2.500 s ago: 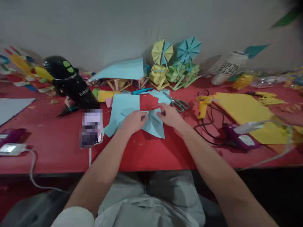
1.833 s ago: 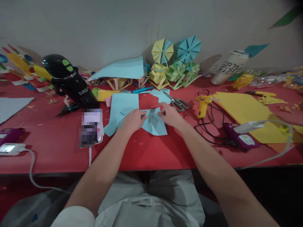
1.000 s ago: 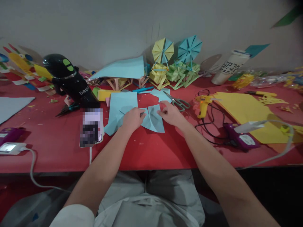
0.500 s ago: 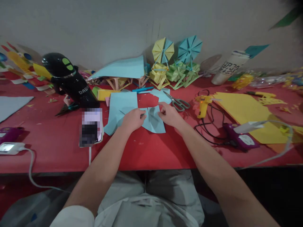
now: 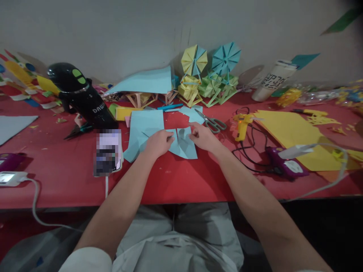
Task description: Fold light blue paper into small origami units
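Between my hands is a small piece of light blue paper (image 5: 185, 147) with a dark slit running down from its top edge. My left hand (image 5: 159, 142) pinches its left side, with thumb and forefinger pressed together. At the other side my right hand (image 5: 204, 136) grips the upper right edge in closed fingers. A larger blue sheet (image 5: 146, 122) lies partly under my left hand. Beyond my right hand, grey-handled scissors (image 5: 214, 124) rest with their blades over another blue scrap (image 5: 192, 113).
Right of my hands stands a yellow glue gun (image 5: 242, 126) with a black cord, near a purple power strip (image 5: 287, 164) and yellow sheets (image 5: 295, 132). On the left are a phone (image 5: 109, 153) and a black bottle (image 5: 82, 96). Folded paper models (image 5: 195, 88) line the wall.
The slit in the small blue paper looks slightly wider and darker at its top. Both hands keep their grip in nearly the same place; the view has shifted a little.
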The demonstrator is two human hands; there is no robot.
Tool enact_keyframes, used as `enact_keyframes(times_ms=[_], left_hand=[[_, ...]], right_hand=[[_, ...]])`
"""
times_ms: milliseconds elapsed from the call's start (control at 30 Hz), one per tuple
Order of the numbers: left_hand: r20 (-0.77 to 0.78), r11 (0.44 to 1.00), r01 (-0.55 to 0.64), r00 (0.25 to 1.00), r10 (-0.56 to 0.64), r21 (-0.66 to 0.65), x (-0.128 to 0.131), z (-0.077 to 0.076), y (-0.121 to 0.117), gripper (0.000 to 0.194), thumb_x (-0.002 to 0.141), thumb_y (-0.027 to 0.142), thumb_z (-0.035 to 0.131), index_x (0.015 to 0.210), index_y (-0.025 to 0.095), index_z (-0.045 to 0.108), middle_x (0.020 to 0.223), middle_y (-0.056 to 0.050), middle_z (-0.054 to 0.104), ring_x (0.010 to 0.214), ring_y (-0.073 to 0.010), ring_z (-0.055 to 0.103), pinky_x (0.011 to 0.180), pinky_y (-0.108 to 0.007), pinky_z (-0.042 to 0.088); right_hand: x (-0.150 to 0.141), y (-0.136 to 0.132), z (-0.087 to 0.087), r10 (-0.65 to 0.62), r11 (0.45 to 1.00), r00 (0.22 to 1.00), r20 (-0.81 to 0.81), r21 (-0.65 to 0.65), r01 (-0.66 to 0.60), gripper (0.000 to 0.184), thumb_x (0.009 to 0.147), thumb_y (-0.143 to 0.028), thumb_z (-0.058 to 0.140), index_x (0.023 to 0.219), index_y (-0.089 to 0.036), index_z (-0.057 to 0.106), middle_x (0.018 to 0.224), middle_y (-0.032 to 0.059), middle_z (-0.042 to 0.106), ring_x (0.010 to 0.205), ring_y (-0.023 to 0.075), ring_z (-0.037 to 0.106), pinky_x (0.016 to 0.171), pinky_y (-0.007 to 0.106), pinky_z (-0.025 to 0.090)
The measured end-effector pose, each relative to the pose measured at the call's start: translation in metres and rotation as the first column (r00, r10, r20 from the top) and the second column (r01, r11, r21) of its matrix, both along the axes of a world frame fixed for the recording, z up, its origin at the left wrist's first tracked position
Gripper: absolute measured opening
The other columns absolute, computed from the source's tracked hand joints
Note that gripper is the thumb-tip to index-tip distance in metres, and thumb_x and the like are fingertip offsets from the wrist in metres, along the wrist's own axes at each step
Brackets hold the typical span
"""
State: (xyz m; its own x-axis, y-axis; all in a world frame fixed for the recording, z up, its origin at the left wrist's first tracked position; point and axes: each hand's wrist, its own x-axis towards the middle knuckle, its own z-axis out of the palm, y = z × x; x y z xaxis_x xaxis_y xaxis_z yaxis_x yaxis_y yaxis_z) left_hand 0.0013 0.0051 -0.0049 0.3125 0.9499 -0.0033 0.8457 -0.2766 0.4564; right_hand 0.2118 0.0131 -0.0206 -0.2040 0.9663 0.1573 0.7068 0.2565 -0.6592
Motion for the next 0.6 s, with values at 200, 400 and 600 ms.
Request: enact_keyframes(times_ms=[200, 400, 600], left_hand=[[-0.074, 0.997, 0.004, 0.997, 0.001, 0.074, 0.0018, 0.0002, -0.0007, 0.029, 0.094, 0.034, 0.046, 0.107, 0.022, 0.069, 0.107, -0.010, 0.068, 0.097, -0.0236, 0.062, 0.080, -0.033, 0.047], [-0.057, 0.992, -0.006, 0.998, 0.013, 0.124, 0.0023, -0.0023, 0.0012, 0.027, 0.094, 0.032, 0.046, 0.104, 0.022, 0.069, 0.107, -0.008, 0.066, 0.097, -0.0219, 0.061, 0.081, -0.031, 0.046], [-0.094, 0.996, 0.013, 0.996, -0.005, 0.085, 0.0010, -0.0014, -0.0003, 0.033, 0.093, 0.035, 0.045, 0.114, 0.024, 0.069, 0.110, -0.009, 0.067, 0.098, -0.0234, 0.063, 0.082, -0.032, 0.047]], right_hand=[[0.0035, -0.0009, 0.0003, 0.010, 0.999, 0.994, -0.108, -0.039, -0.014, 0.051, 0.083, -0.043, 0.060, 0.124, -0.013, 0.054, 0.064, -0.0027, 0.056, 0.062, 0.0150, 0.052, 0.064, 0.028, 0.040], [-0.0003, 0.0024, -0.0053, 0.018, 0.998, 0.971, -0.239, -0.051, -0.031, 0.058, 0.077, -0.029, 0.063, 0.130, -0.014, 0.046, 0.065, -0.0064, 0.049, 0.057, 0.0119, 0.046, 0.058, 0.026, 0.038], [-0.0036, 0.0034, -0.0034, 0.006, 0.992, 0.962, -0.272, -0.123, -0.040, 0.051, 0.078, -0.030, 0.063, 0.125, -0.013, 0.048, 0.061, -0.0076, 0.046, 0.053, 0.0112, 0.045, 0.054, 0.026, 0.037]])
